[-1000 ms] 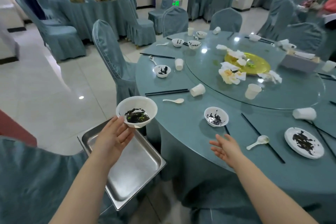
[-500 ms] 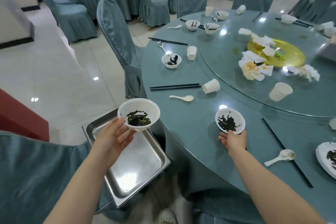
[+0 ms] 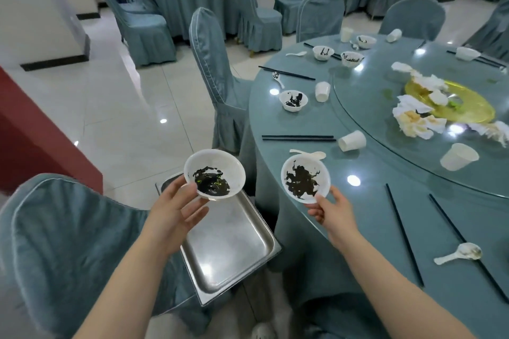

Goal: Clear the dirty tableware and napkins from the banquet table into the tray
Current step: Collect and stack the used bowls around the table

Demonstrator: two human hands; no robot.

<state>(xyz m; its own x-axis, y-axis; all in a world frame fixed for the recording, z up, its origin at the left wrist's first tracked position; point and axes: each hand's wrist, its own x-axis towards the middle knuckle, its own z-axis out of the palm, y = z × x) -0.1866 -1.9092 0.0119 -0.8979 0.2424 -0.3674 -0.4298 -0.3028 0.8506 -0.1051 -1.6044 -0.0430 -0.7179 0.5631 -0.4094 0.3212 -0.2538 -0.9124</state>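
My left hand (image 3: 176,208) holds a white bowl (image 3: 214,173) with dark leftovers above the far end of the steel tray (image 3: 228,250). My right hand (image 3: 332,208) grips a second dirty white bowl (image 3: 305,177) by its near rim, lifted over the table's edge and tilted toward me. The tray sits on a covered chair beside the round banquet table (image 3: 344,217) and holds nothing. On the table lie white spoons (image 3: 458,254), black chopsticks (image 3: 298,137), paper cups (image 3: 352,140), more dirty bowls (image 3: 293,100) and crumpled napkins (image 3: 413,121) around a yellow plate (image 3: 465,107).
A glass turntable (image 3: 385,151) fills the table's middle. A covered chair (image 3: 217,77) stands at the table's left side; another chair back (image 3: 63,234) rises at my lower left. A red counter (image 3: 33,140) lies to the left. More tables and chairs stand behind.
My right hand reached the bowl on the table, took hold of it and lifted it toward the left. My left hand kept its bowl over the tray. The view tilted down.
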